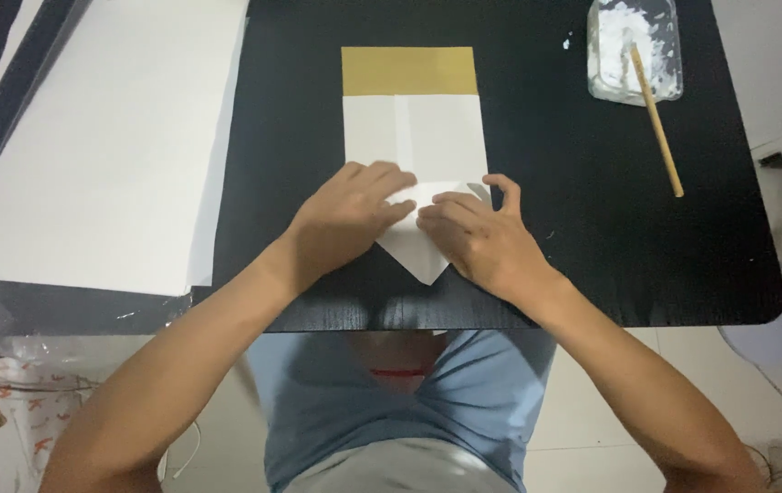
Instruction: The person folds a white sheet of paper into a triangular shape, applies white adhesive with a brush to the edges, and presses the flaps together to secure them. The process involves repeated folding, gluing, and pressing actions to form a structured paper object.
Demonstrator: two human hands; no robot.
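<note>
Paper (414,137) is mid-fold: left hand (352,215) and right hand (479,239) press flat, fingers together, on its pointed flap, seemingly needing a firm crease.

Two hands (350,215) (482,237); one folded paper (414,128); one glue jar (636,46); one stick (656,119); one white sheet (99,137).

A clear glue jar (636,50) with white paste sits far beyond the right hand, a wooden stick (656,119) leaning out of it. Large white sheets (99,146) lie well left of the left hand, overlapping the black table (592,246).
</note>
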